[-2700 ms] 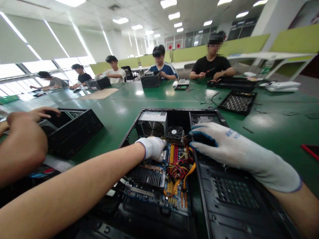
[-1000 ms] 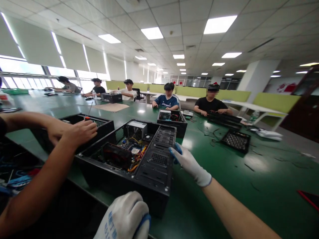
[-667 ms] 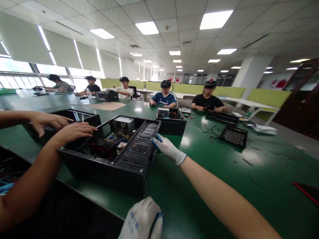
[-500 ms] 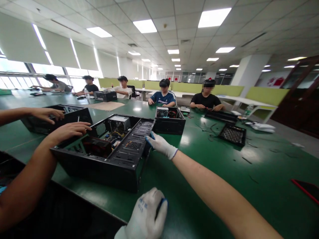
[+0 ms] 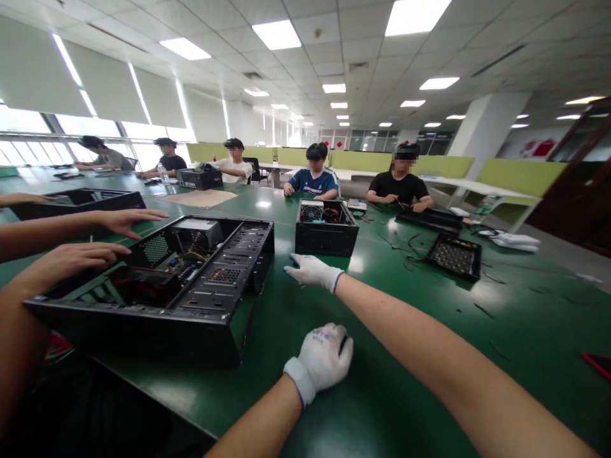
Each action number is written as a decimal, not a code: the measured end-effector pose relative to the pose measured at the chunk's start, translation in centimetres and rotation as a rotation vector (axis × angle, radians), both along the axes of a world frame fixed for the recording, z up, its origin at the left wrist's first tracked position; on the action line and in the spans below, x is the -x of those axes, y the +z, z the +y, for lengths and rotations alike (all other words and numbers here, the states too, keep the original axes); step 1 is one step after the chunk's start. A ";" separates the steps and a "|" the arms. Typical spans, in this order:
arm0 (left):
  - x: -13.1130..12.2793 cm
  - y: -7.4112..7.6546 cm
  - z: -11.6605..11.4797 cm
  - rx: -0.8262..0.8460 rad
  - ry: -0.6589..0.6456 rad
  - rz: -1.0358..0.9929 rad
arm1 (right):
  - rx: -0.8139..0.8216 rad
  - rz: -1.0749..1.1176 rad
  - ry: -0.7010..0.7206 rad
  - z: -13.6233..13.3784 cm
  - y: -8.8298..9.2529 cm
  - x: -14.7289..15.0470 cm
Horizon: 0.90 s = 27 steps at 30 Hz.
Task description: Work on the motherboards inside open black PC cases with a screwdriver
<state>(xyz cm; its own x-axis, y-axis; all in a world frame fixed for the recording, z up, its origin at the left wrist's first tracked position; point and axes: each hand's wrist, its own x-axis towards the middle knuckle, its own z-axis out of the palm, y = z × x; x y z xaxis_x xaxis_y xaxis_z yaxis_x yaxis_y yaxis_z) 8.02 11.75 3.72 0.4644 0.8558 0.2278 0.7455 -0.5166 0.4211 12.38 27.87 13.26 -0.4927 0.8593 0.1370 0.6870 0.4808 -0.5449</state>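
Open computer case lies flat on the green desk, at 9 o'clock of both gloved hands.
Right hand: fingers stretched out flat, empty, near the case's side, not touching it.
Left hand: at 6 o'clock of the right, curled knuckles-up on the desk, nothing visible in it.
Co-worker's bare hands rest on the case's left edge.

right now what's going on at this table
A person in white gloves has the right hand lying open on the green table, just beside an open computer case but not touching it. The left hand rests curled on the table, its grip unclear. A co-worker's bare hands reach over the case's left edge.
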 end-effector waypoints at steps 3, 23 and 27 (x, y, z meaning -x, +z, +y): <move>0.4 -0.9 0.8 -0.009 -0.007 0.008 | -0.064 -0.190 -0.139 2.7 -0.3 -3.6; 0.1 -2.5 1.7 -0.152 -0.009 0.008 | -0.353 -0.711 -0.469 12.9 3.5 -9.5; 0.2 -2.4 1.8 -0.160 -0.002 0.007 | -0.381 -0.758 -0.439 11.6 3.6 -9.8</move>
